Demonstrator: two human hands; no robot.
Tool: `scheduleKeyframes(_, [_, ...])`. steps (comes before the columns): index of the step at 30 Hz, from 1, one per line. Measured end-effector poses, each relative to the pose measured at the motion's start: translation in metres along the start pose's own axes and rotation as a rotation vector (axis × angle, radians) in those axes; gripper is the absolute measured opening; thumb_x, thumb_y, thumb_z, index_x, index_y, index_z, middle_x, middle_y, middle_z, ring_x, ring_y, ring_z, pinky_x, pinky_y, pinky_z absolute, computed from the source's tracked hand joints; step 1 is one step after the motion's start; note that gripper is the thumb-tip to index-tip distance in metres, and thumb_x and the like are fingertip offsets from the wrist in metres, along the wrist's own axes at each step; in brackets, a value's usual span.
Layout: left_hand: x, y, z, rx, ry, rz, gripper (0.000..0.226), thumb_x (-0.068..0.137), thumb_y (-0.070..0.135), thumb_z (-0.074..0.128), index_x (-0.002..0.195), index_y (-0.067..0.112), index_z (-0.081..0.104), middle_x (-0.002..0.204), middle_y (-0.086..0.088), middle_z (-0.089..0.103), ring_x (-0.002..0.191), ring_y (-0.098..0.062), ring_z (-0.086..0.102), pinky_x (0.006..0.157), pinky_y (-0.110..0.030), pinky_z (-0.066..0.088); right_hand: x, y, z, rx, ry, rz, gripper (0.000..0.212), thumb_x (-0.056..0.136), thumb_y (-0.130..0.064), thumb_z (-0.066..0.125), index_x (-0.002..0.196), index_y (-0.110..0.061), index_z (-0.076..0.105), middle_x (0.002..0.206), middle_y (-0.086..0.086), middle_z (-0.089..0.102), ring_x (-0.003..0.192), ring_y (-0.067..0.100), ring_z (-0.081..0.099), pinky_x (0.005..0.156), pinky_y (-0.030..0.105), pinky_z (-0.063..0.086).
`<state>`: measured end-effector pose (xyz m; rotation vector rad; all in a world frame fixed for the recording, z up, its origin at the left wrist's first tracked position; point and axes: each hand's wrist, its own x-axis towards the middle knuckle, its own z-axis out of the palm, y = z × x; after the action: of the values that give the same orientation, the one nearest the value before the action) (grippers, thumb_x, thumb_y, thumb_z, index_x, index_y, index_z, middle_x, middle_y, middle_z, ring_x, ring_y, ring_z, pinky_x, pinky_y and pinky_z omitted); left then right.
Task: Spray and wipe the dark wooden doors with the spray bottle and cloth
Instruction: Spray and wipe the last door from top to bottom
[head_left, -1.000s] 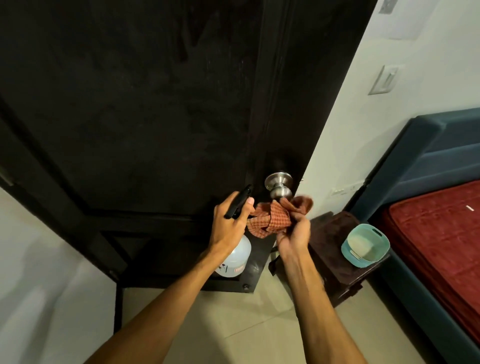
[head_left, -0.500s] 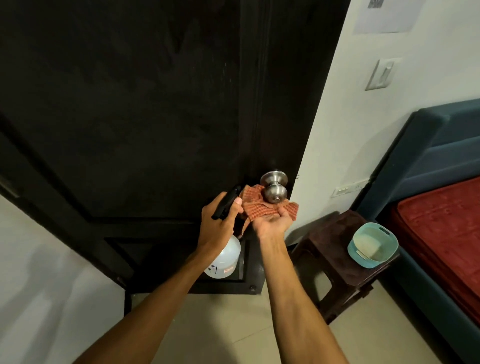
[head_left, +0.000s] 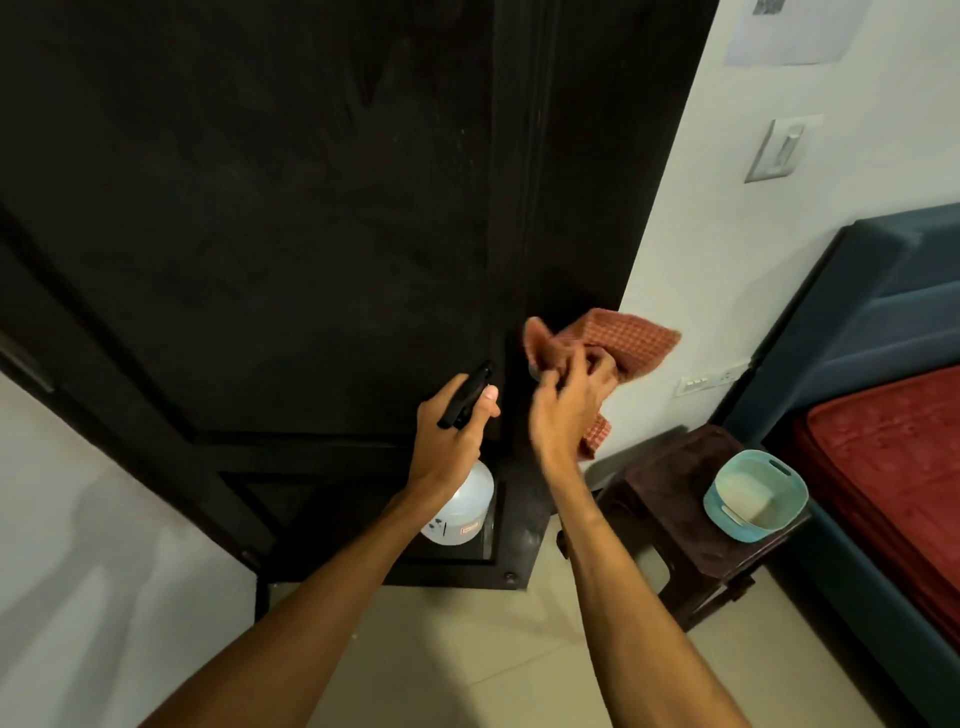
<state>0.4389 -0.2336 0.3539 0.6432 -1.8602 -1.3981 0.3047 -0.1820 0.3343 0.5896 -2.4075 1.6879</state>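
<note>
Left hand (head_left: 452, 431) grips spray bottle (head_left: 462, 509) at frame centre, nozzle toward dark door (head_left: 260, 208). Right hand (head_left: 566, 410) clutches cloth (head_left: 623, 343), bunched against the door edge, centre-right. Risks: loose cloth could slip free; a stray squeeze could wet the wall (head_left: 727, 260).

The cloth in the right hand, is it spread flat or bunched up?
Bunched up: the right hand grips the cloth, crumpled, with loose corners sticking out.

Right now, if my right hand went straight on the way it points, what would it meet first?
The right hand grips the cloth; straight on, it would likely press into the dark door, though depth is unclear.
</note>
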Motion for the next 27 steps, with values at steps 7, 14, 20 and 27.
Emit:
scheduleKeyframes(7, [0.0,0.002,0.007,-0.008,0.006,0.012,0.019,0.1,0.036,0.06,0.084,0.028,0.067,0.082,-0.025,0.067,0.045,-0.014,0.05,0.043,-0.034,0.042,-0.001,0.004,-0.001,-0.312,-0.033,-0.149,0.018,0.092,-0.015,0.062,0.104,-0.005,0.071,0.131,0.02,0.051,0.125,0.042,0.042,0.095,0.058,0.049])
scheduleKeyframes(14, [-0.003,-0.005,0.003,0.007,0.001,-0.031,0.021,0.104,0.022,0.061,0.085,0.014,0.066,0.083,-0.026,0.066,0.045,-0.006,0.05,0.043,-0.023,0.042,0.013,0.009,-0.014,0.435,0.005,0.31,0.027,0.097,-0.008,0.052,0.121,-0.006,0.064,0.131,0.015,0.058,0.119,0.034,0.061,0.101,0.043,0.052])
scheduleKeyframes(20, [-0.001,-0.006,0.0,0.005,0.009,-0.006,0.017,0.104,0.023,0.061,0.088,0.02,0.066,0.083,-0.013,0.071,0.054,-0.002,0.057,0.054,-0.02,0.045,-0.013,-0.006,-0.03,1.342,-0.145,0.936,0.034,0.106,-0.028,0.044,0.117,-0.003,0.065,0.089,0.019,0.074,0.073,0.029,0.074,0.069,0.039,0.06])
scheduleKeyframes(27, [0.002,-0.006,0.0,-0.002,0.018,-0.019,0.022,0.104,0.025,0.061,0.087,0.012,0.066,0.087,-0.026,0.067,0.048,-0.005,0.052,0.045,-0.021,0.043,-0.005,0.01,-0.014,0.202,-0.053,-0.001,0.02,0.088,-0.011,0.063,0.107,-0.016,0.067,0.123,0.005,0.053,0.115,0.024,0.051,0.098,0.04,0.044])
